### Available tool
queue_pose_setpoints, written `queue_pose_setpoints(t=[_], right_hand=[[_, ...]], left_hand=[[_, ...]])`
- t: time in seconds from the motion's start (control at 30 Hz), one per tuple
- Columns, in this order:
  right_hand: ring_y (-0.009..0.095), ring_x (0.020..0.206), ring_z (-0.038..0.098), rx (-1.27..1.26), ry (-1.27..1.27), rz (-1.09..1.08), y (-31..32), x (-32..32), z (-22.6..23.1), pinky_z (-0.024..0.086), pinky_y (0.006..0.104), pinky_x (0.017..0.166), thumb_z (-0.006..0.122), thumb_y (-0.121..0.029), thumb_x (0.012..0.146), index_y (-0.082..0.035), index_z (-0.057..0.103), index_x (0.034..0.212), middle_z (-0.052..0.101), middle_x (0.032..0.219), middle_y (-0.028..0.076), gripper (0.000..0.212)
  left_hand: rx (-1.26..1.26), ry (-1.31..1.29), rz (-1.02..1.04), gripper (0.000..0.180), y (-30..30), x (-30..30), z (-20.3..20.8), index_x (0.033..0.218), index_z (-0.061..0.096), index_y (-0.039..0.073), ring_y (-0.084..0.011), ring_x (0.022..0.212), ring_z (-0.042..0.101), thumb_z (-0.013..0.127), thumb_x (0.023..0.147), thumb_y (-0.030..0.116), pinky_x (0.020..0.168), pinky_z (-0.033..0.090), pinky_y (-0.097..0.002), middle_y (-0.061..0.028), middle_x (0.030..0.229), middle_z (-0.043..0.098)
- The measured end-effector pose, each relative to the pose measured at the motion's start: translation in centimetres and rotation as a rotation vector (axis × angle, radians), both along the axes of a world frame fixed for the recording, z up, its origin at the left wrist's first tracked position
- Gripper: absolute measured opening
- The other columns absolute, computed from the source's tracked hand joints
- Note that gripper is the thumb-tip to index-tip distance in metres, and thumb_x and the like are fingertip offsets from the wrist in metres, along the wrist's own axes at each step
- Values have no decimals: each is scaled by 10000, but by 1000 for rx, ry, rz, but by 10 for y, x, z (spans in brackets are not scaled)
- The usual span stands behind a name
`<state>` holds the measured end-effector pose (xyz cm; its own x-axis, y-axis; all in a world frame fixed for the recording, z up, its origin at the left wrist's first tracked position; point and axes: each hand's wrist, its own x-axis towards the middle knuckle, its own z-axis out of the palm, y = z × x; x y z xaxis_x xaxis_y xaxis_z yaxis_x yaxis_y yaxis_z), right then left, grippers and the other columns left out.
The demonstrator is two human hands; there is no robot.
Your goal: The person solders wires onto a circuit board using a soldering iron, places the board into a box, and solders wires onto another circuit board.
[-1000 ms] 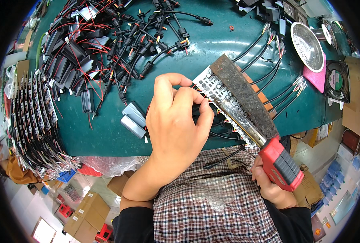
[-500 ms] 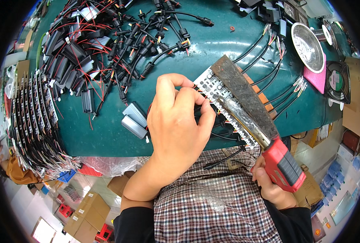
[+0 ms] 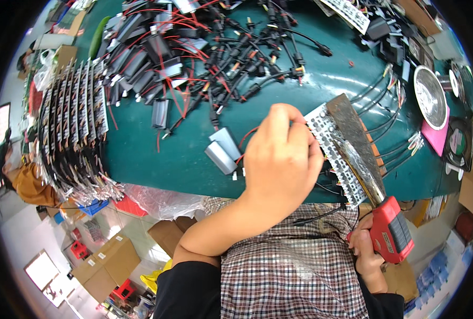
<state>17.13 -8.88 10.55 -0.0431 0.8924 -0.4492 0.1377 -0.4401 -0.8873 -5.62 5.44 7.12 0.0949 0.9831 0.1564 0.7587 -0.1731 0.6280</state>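
Observation:
My left hand (image 3: 281, 159) is closed in a pinch at the left edge of a white circuit board (image 3: 316, 119); what its fingertips hold is hidden behind the fingers. A red wire (image 3: 246, 136) runs behind this hand from a pair of silver-grey casings (image 3: 223, 151). In my right hand (image 3: 368, 254) is a red and black soldering gun (image 3: 389, 231), its metal barrel pointing up and left across the board. A dark, heavy metal bar (image 3: 353, 127) lies over the board's right side. Short coloured wires show along the board's near-left side, and a black cable (image 3: 321, 214) hangs below it.
Black connector cables (image 3: 247, 58) and dark casings with red wires (image 3: 140, 58) are heaped at the back. Wired strips (image 3: 71, 122) are stacked at far left. Right of the bar are black cables with bared ends (image 3: 414, 142), a round metal dish (image 3: 429, 98) and a fan (image 3: 458, 141).
The whole view has shifted, so the table and hands appear farther right. The left hand still pinches at the board's edge, and the soldering gun stays over the board.

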Motion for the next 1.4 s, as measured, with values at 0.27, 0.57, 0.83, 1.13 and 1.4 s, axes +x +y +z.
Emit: queue_pose_setpoints(t=[0.27,0.57,0.83,1.13,1.4], right_hand=[[84,524,411,37,76,-129,-5,-5,-6,414,263,523,596,-86,1029,-1,497,1120,522,852,75,159],[78,513,415,7,53,-165,-4,-5,-4,428,265,518,577,-98,1040,3,500,1135,515,807,55,158],[74,498,405,-19,73,-178,1,-7,-3,422,259,501,576,-92,1034,12,518,1097,506,754,39,136],[79,575,485,-92,78,-246,0,-14,1,445,253,543,588,-101,1028,-12,561,1052,552,750,31,96],[75,549,481,-51,4,-197,6,-10,6,438,254,528,576,-73,1030,-13,577,986,572,725,33,74]], left_hand=[[6,44,-3,152,0,-11,8,831,679,36,-285,915,629,818,775,59,768,516,-389,-107,1055,603],[138,450,479,112,6,-142,22,983,701,52,-343,984,624,733,901,121,861,496,-450,-141,1054,606],[2,465,535,150,-29,-176,20,914,764,31,-304,940,654,837,822,124,823,516,-416,-92,995,673],[107,279,548,64,-29,-179,32,904,711,13,-263,948,672,758,876,47,793,544,-369,-122,1088,681],[477,-217,589,55,-10,-172,59,1029,653,-60,-184,940,697,646,997,-15,830,589,-273,-158,1188,672]])
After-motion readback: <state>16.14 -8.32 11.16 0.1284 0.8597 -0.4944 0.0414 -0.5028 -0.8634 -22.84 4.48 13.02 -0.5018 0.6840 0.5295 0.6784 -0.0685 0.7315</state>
